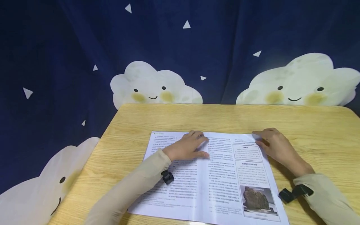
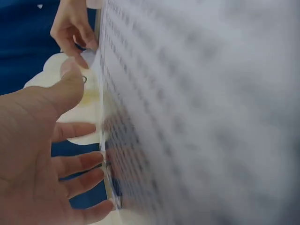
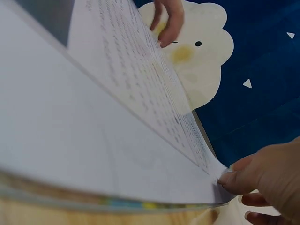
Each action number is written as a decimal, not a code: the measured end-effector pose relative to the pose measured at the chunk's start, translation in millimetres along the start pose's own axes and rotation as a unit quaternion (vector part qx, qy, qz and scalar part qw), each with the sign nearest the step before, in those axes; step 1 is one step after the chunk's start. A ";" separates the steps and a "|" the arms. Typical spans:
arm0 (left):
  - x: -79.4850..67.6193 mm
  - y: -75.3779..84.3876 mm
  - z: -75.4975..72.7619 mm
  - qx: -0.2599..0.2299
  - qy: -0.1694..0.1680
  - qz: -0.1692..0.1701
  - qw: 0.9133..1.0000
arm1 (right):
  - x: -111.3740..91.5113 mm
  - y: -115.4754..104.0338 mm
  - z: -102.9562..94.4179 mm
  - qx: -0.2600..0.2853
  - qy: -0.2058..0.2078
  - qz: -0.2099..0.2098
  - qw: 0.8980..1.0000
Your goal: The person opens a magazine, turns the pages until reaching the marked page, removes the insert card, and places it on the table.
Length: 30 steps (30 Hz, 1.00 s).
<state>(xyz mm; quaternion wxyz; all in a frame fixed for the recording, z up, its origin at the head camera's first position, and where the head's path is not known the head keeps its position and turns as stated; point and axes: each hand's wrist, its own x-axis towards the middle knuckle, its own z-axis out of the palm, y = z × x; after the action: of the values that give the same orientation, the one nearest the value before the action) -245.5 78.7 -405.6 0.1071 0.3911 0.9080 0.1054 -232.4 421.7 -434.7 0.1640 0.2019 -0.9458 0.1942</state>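
Observation:
An open magazine (image 1: 202,187) with columns of small print lies flat on the wooden table; its right page carries a photo of a brown rock. Across the upper middle of the spread, my left hand (image 1: 187,146) has its fingers loosely extended, and in the left wrist view their tips are at the page surface (image 2: 187,93). At the top right corner, my right hand (image 1: 274,147) pinches the page, thumb (image 3: 234,182) on the printed side. That corner lifts slightly in the right wrist view. Its other fingers are partly hidden behind the paper.
The pale wooden table (image 1: 118,150) extends around the magazine on both sides and behind it. A dark blue curtain with smiling clouds (image 1: 154,84) hangs along the table's far edge. Black straps (image 1: 296,193) sit on both sleeved wrists.

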 end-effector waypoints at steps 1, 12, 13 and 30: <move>3.8 -0.1 -0.2 0.007 0.005 -0.002 1.000 | -0.1 0.0 0.7 -0.008 0.000 -0.012 1.000; 25.0 3.1 -0.1 0.006 -0.030 -0.021 0.999 | 0.2 2.4 3.3 -0.044 0.011 -0.049 0.998; 25.3 2.9 -0.1 -0.002 -0.031 -0.022 0.999 | -0.1 2.5 3.1 -0.040 0.010 -0.044 0.998; 31.8 2.1 2.1 -0.037 -0.014 -0.021 0.999 | -0.7 0.9 -3.0 0.024 0.065 -0.028 0.997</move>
<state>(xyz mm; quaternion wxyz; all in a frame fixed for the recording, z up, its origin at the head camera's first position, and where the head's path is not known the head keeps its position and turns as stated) -264.8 103.6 -410.6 0.1366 0.3690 0.9099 0.1313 -231.5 424.0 -432.6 0.2253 0.2188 -0.9224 0.2248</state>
